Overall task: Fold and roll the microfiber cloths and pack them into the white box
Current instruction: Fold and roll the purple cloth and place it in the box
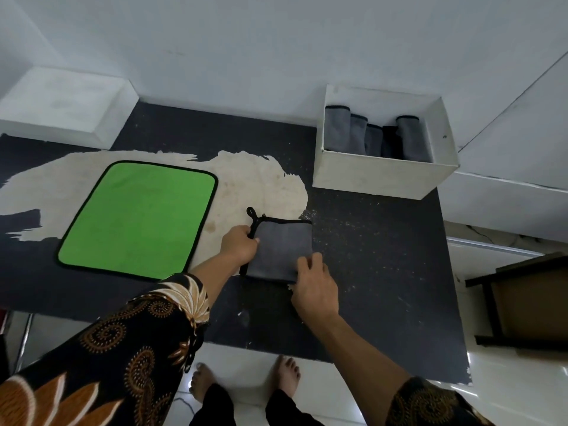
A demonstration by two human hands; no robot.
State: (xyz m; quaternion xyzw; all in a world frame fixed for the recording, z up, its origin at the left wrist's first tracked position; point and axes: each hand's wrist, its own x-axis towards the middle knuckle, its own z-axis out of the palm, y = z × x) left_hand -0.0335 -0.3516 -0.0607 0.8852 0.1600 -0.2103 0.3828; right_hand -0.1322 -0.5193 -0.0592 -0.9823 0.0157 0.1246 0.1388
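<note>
A grey microfiber cloth (281, 245) with black trim and a loop lies folded into a small square near the middle of the dark table. My left hand (239, 245) grips its left edge by the black trim. At the cloth's near right corner, my right hand (313, 285) holds the fabric with curled fingers. A green cloth (138, 216) with black trim lies spread flat to the left. The white box (378, 176) stands at the back right and holds several rolled grey cloths (373, 136) upright.
A white box lid (66, 106) lies at the back left against the wall. The dark table top (384, 262) has a large worn beige patch. A dark wooden stool (522, 305) stands to the right of the table. My bare feet show below the table's near edge.
</note>
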